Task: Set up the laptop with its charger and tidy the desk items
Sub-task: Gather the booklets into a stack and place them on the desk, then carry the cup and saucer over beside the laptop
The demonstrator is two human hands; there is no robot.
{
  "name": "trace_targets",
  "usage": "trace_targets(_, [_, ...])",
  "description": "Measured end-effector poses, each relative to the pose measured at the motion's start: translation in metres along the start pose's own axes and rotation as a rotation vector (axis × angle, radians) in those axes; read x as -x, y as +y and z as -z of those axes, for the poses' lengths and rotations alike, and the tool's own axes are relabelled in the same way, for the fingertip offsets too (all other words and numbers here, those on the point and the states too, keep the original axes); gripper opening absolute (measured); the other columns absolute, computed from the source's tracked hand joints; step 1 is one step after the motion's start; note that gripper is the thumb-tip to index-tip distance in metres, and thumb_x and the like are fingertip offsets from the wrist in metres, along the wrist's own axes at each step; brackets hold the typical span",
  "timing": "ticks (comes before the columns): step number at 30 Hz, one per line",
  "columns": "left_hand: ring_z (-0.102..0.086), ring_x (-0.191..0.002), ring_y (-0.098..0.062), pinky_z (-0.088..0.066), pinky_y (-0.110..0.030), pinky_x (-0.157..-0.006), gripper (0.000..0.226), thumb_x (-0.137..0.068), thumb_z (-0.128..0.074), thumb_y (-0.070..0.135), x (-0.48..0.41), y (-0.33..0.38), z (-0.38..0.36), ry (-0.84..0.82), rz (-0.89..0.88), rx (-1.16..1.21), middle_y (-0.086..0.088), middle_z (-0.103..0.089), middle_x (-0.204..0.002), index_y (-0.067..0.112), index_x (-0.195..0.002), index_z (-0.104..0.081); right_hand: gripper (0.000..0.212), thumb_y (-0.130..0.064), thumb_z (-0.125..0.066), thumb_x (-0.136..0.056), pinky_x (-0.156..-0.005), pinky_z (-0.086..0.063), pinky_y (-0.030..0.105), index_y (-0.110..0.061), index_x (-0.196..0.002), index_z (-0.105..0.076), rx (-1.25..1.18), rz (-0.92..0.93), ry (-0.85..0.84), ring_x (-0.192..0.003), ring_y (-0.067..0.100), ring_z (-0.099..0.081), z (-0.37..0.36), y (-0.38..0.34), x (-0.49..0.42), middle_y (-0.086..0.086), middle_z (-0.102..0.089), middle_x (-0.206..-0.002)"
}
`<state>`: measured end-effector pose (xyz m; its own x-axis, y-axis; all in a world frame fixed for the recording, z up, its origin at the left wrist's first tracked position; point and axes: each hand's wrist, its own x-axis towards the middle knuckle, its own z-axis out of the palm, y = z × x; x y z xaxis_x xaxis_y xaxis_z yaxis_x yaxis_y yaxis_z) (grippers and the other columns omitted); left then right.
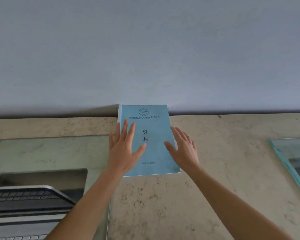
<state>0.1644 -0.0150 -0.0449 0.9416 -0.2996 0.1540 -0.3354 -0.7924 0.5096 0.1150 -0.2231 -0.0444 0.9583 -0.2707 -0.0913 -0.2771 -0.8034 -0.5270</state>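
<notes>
A blue booklet (153, 135) with printed characters lies flat on the beige stone desk (215, 153), its top edge against the wall. My left hand (123, 149) rests flat on the booklet's left side, fingers spread. My right hand (185, 149) lies with spread fingers at the booklet's right edge, thumb on the cover. Neither hand grips anything. At the lower left, part of a laptop (24, 203) shows its dark keyboard and silver frame. No charger is in view.
A glass sheet (50, 153) covers the desk's left part under the laptop. Another glass pane (291, 163) lies at the right edge. A plain grey wall (145, 49) rises directly behind the desk.
</notes>
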Motion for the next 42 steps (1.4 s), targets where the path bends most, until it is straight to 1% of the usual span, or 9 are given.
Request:
trace_targets(2, [0.018, -0.146, -0.015, 0.010, -0.041, -0.117, 0.083, -0.084, -0.043, 0.063, 0.017, 0.013, 0.003, -0.023, -0.017, -0.078, 0.008, 0.009, -0.160, 0.034, -0.149, -0.001, 0.069, -0.058, -0.043, -0.092, -0.121, -0.012, 0.045, -0.038, -0.152, -0.016, 0.060, 0.059, 0.042, -0.149, 0.016, -0.013, 0.007, 0.002, 0.022, -0.011, -0.018, -0.161])
trace_targets(7, [0.005, -0.148, -0.017, 0.004, -0.038, -0.118, 0.088, -0.079, -0.043, 0.070, 0.063, 0.054, 0.021, -0.046, -0.168, -0.096, 0.005, -0.004, -0.161, 0.033, -0.150, -0.006, 0.075, -0.063, -0.050, -0.087, -0.121, -0.018, 0.041, -0.041, -0.151, -0.018, 0.075, 0.094, 0.140, -0.149, 0.012, -0.016, 0.041, 0.009, 0.085, -0.015, -0.019, -0.160])
trace_targets(11, [0.004, -0.148, -0.014, 0.001, -0.037, -0.119, 0.089, -0.076, -0.037, 0.075, 0.101, 0.093, 0.033, -0.105, -0.280, -0.062, 0.009, -0.003, -0.160, 0.037, -0.149, -0.003, 0.076, -0.064, -0.052, -0.085, -0.121, -0.018, 0.040, -0.041, -0.150, -0.019, 0.099, 0.082, 0.194, -0.148, 0.011, -0.017, 0.070, 0.023, 0.147, -0.016, -0.017, -0.159])
trace_targets(16, [0.006, -0.147, -0.011, 0.005, -0.030, -0.116, 0.092, -0.074, -0.036, 0.079, 0.140, 0.149, 0.031, -0.164, -0.391, -0.005, 0.014, 0.005, -0.157, 0.038, -0.149, -0.001, 0.078, -0.067, -0.049, -0.085, -0.120, -0.011, 0.036, -0.045, -0.150, -0.014, 0.136, -0.012, 0.244, -0.149, 0.008, -0.013, 0.109, 0.050, 0.223, -0.020, -0.011, -0.158])
trace_targets(20, [0.006, -0.147, -0.010, 0.003, -0.028, -0.117, 0.091, -0.073, -0.030, 0.082, 0.173, 0.199, 0.017, -0.221, -0.498, 0.073, 0.014, 0.005, -0.157, 0.042, -0.145, 0.009, 0.074, -0.063, -0.051, -0.086, -0.121, -0.017, 0.038, -0.046, -0.149, -0.015, 0.139, -0.124, 0.300, -0.149, 0.008, -0.013, 0.135, 0.081, 0.289, -0.019, -0.013, -0.158])
trace_targets(25, [-0.001, -0.147, -0.009, -0.008, -0.029, -0.117, 0.092, -0.073, -0.041, 0.078, 0.217, 0.261, -0.013, -0.384, -0.560, 0.206, 0.013, -0.005, -0.159, 0.039, -0.149, -0.006, 0.073, -0.058, -0.058, -0.084, -0.120, -0.021, 0.036, -0.045, -0.148, -0.025, 0.135, -0.330, 0.386, -0.147, 0.009, -0.019, 0.156, 0.124, 0.369, -0.018, -0.024, -0.158])
trace_targets(32, [-0.017, -0.146, -0.013, -0.026, -0.034, -0.113, 0.092, -0.072, -0.056, 0.071, 0.264, 0.319, -0.064, -0.637, -0.425, 0.290, 0.008, -0.018, -0.159, 0.038, -0.148, -0.016, 0.073, -0.055, -0.062, -0.083, -0.114, -0.032, 0.035, -0.040, -0.147, -0.032, 0.096, -0.487, 0.393, -0.144, 0.008, -0.028, 0.168, 0.186, 0.430, -0.018, -0.034, -0.154])
trace_targets(38, [-0.027, -0.143, -0.018, -0.024, -0.032, -0.114, 0.087, -0.077, -0.064, 0.058, 0.263, 0.334, -0.106, -0.754, -0.072, 0.384, -0.001, -0.028, -0.156, 0.022, -0.148, -0.028, 0.075, -0.054, -0.064, -0.082, -0.108, -0.037, 0.031, -0.039, -0.148, -0.031, -0.132, -0.584, 0.334, -0.141, 0.009, -0.034, 0.157, 0.226, 0.424, -0.015, -0.036, -0.153])
trace_targets(42, [-0.029, -0.142, -0.024, -0.029, -0.038, -0.112, 0.090, -0.077, -0.067, 0.052, 0.261, 0.335, -0.128, -0.836, 0.158, 0.464, -0.005, -0.028, -0.156, 0.018, -0.148, -0.025, 0.076, -0.048, -0.067, -0.084, -0.113, -0.035, 0.037, -0.033, -0.149, -0.031, -0.430, -0.698, 0.273, -0.141, 0.016, -0.035, 0.147, 0.244, 0.410, -0.008, -0.037, -0.154])
